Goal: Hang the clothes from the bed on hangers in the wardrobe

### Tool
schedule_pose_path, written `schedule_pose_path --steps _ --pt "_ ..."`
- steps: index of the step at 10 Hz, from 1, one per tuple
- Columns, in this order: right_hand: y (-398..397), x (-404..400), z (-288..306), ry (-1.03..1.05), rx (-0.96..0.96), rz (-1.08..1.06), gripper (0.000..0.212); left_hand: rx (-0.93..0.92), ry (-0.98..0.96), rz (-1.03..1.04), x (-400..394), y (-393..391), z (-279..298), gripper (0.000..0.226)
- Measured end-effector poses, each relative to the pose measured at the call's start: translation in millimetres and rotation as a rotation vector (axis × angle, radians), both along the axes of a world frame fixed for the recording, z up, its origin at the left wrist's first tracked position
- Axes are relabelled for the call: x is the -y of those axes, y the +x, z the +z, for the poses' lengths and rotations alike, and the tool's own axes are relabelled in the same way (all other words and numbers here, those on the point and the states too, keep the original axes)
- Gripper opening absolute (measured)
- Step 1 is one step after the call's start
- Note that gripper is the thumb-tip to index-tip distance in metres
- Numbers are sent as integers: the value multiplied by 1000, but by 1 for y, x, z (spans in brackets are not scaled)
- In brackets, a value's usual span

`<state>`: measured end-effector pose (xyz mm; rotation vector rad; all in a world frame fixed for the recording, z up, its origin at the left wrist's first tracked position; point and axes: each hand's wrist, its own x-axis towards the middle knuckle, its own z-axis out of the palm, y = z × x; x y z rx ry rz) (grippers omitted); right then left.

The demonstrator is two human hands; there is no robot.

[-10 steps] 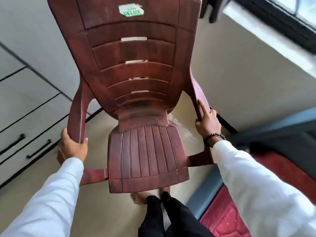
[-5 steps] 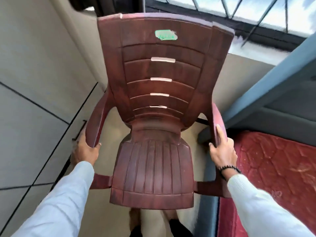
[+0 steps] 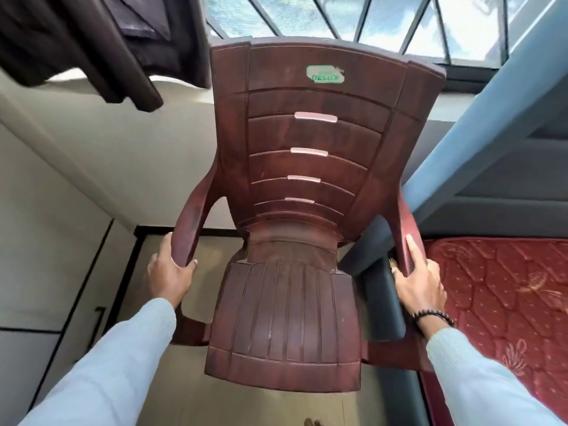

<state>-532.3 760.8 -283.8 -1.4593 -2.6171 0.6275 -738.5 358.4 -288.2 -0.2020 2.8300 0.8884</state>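
One brown plastic chair [image 3: 295, 241] is held in the air, its back pointing up toward the window [image 3: 338, 16], beside the red bed [image 3: 507, 296]. Dark clothes [image 3: 92, 41] hang at upper left, cut off. The left hand [image 3: 169, 276] and the right hand [image 3: 419, 282] each grip one armrest. The chair's legs are hidden.

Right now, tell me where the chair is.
Centre of the head view: the chair is gripped by left hand and right hand, bed at right.
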Motion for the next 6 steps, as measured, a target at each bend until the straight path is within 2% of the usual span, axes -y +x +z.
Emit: schedule_pose_path --steps 1,4,6 --pt "-17 -22 -7 -5 -2 -8 76 -38 0 -51 -26 -26 -13 76" --pt "-44 -31 -33 7 2 21 68 -47 -232 -214 -34 -60 -36 78" --pt "-51 -36 -35 62 145 71 73 -40 -337 -222 -37 -58 -36 81"
